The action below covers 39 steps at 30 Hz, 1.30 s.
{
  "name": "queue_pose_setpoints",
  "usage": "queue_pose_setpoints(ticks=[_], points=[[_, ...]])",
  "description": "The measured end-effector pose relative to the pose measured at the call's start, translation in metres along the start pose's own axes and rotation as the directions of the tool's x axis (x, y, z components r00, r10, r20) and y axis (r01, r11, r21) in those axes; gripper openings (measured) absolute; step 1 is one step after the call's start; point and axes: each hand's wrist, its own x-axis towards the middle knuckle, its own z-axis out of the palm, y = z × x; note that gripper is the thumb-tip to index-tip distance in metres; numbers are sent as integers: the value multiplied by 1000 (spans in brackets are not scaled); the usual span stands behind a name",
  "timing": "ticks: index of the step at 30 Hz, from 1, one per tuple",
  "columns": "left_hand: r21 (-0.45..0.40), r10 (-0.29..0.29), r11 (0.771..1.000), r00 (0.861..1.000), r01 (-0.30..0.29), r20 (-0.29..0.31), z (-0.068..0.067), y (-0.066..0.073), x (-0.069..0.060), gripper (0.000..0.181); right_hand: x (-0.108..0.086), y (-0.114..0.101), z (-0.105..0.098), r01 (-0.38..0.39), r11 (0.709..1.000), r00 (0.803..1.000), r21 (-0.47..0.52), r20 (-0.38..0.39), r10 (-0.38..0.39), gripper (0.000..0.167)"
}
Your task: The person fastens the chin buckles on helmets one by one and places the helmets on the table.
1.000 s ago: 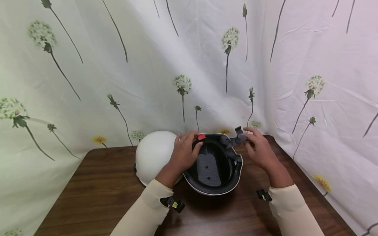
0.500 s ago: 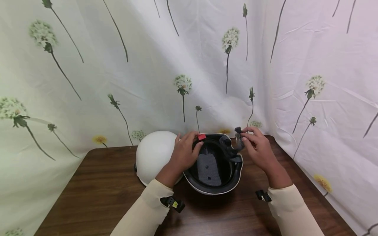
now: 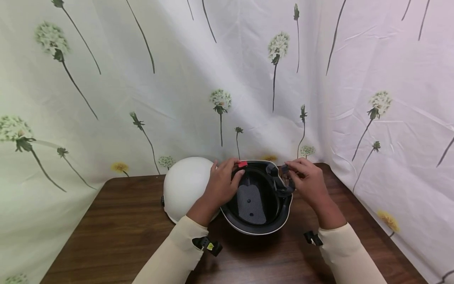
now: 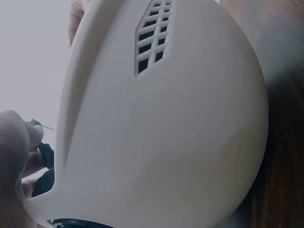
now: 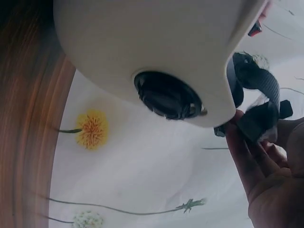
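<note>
A white helmet [image 3: 256, 233] lies upside down on the table, its black lining facing up. My left hand [image 3: 221, 183] is at its upper left rim, with thumb and fingers around a black chin strap end with a red tab [image 3: 242, 164]. In the left wrist view that hand [image 4: 14, 156] has black strap pieces [image 4: 46, 154] at its fingers. My right hand [image 3: 309, 179] pinches the other black chin strap [image 3: 283, 191], bent into a loop beside the right rim. The right wrist view shows this strap [image 5: 259, 78] curling over the right hand's fingers [image 5: 247, 161].
A second white helmet [image 3: 186, 189] stands dome up, directly left, partly behind my left forearm. The brown wooden table [image 3: 120, 221] runs back to a white cloth [image 3: 177, 98] printed with dandelions. A black knob [image 5: 166, 95] sits on the first helmet's side.
My right hand has come down and slightly left, bending the strap from an upward stretch into a loop near the rim. The left hand and both helmets stay in place.
</note>
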Motion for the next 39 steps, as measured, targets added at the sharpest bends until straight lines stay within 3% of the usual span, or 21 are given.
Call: queue_pose_setpoints(ticks=[10, 16, 22, 27, 39], points=[[-25, 34, 999, 999, -34, 16, -4, 0, 0, 33, -1, -7, 12, 11, 995, 997, 98, 70, -18, 18], [-33, 27, 999, 998, -25, 51, -1, -2, 1, 29, 3, -10, 19, -52, 995, 989, 87, 140, 39, 15], [-31, 22, 999, 998, -20, 66, 1, -3, 2, 30, 12, -15, 25, -143, 980, 975, 136, 188, 116, 18], [-11, 25, 1000, 997, -24, 78, 0, -3, 4, 32, 16, -20, 29, -182, 972, 969, 147, 193, 152, 21], [-30, 31, 999, 994, -28, 103, -3, -6, 3, 31, 25, -30, 44, -168, 972, 970, 166, 204, 133, 17]])
